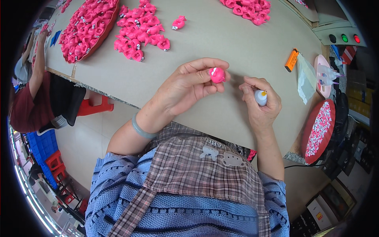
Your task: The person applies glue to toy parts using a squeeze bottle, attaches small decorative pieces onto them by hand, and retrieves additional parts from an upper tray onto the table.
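Between both hands, above grey tabletop (221,35): left hand (185,85) pinches small pink plastic piece (217,74) at fingertips. Right hand (262,103) fisted round small white glue bottle (260,97), orange nozzle up, just right of piece. Loose pink pieces (140,35) lie beyond left hand.

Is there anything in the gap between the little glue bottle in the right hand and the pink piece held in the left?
Nothing visible. The left hand pinches the pink piece at its fingertips; the right hand grips the small bottle close beside it. Only bare table shows in the gap between them.
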{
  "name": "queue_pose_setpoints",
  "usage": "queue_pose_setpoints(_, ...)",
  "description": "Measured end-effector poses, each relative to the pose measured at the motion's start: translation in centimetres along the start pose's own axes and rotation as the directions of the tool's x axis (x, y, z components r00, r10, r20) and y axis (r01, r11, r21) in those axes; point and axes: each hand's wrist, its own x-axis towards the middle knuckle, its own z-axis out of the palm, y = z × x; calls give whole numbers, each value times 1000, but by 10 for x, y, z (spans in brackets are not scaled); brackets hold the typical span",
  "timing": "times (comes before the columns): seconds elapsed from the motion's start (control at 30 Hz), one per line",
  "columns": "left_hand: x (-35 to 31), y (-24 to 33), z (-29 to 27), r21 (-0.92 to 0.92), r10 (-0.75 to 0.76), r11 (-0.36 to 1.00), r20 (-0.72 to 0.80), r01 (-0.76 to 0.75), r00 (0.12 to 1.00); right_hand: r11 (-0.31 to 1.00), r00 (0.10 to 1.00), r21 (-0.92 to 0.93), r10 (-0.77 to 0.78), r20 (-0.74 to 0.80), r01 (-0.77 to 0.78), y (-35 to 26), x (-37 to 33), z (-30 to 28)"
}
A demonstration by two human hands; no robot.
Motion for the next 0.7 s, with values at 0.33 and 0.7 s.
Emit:
queue_pose_setpoints(0.33, -4, 21, 5, -22, 4, 1000, -90, -6, 996, 996, 999, -93, 2, 45, 2, -4, 1, -2)
queue_pose_setpoints(0.7, -15, 100, 2, 893, 622, -449, 339, -33, 706, 990, 992, -133, -30, 121, 46, -10, 2, -1)
